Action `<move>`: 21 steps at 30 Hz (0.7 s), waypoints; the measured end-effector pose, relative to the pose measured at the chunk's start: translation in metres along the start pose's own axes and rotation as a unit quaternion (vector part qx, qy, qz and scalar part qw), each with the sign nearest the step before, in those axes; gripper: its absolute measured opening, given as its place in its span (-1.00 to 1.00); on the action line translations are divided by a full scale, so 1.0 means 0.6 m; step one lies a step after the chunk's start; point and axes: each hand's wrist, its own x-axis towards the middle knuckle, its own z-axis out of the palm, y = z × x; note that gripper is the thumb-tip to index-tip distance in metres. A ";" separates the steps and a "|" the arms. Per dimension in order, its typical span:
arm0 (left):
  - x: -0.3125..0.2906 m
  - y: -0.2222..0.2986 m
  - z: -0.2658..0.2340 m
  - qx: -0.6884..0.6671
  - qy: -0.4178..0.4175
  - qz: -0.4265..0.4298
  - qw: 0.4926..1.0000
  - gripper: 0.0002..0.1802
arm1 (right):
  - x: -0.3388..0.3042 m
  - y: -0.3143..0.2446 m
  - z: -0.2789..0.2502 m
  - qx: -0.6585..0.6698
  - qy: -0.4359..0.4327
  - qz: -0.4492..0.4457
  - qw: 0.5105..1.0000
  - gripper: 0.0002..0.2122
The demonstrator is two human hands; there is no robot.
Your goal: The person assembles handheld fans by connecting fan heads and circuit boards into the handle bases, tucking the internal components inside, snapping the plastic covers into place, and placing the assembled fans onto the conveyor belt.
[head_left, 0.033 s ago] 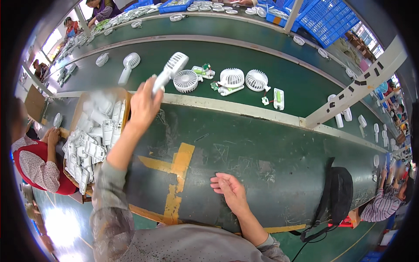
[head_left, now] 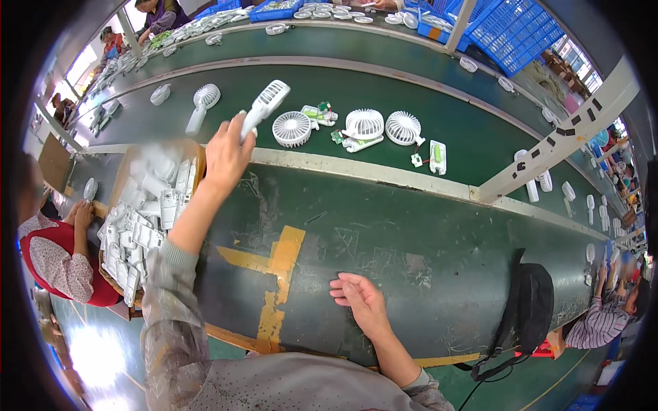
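Partly hidden, white fan handle within gripping left hand; right hand half-curled, empty.

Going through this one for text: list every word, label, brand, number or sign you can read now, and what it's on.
No text can be read.
White handheld fan in the left hand: no legible lettering.
Slanted white post: dark strips, no readable words.
Green bench: scratches, no legible writing.
Green cell: any print is too small.
Anything farther off: too small or blurred.
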 end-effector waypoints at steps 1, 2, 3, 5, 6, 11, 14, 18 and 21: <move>0.020 -0.020 0.022 0.058 -0.013 0.006 0.998 -0.56 | -0.002 -0.003 0.001 0.006 -0.007 0.023 1.000 -0.75; 0.032 -0.034 0.046 0.099 -0.035 0.008 0.994 -0.56 | -0.001 0.000 0.001 0.006 -0.005 0.023 1.000 -0.76; 0.040 -0.046 0.073 0.138 -0.057 0.010 0.989 -0.55 | 0.000 0.001 -0.001 0.004 -0.004 0.021 1.000 -0.76; 0.041 -0.077 0.131 0.187 -0.086 0.013 0.979 -0.52 | 0.001 0.001 0.000 0.005 -0.011 0.021 1.000 -0.77; 0.045 -0.069 0.147 0.200 -0.091 0.021 0.975 -0.52 | 0.002 0.001 -0.003 0.004 -0.006 0.020 1.000 -0.77; 0.062 -0.019 0.175 0.098 -0.152 -0.045 0.982 -0.61 | 0.003 0.002 -0.007 0.009 -0.003 0.021 1.000 -0.77; 0.090 -0.007 0.185 -0.068 -0.285 -0.182 0.939 -0.26 | 0.002 0.000 -0.004 0.002 -0.001 0.019 1.000 -0.77; 0.082 0.016 0.194 -0.254 -0.388 -0.252 0.850 -0.21 | 0.003 0.001 0.000 -0.001 -0.002 0.020 1.000 -0.77; 0.081 0.055 0.178 -0.345 -0.391 -0.289 0.803 -0.26 | 0.004 0.003 -0.004 0.004 0.002 0.018 1.000 -0.77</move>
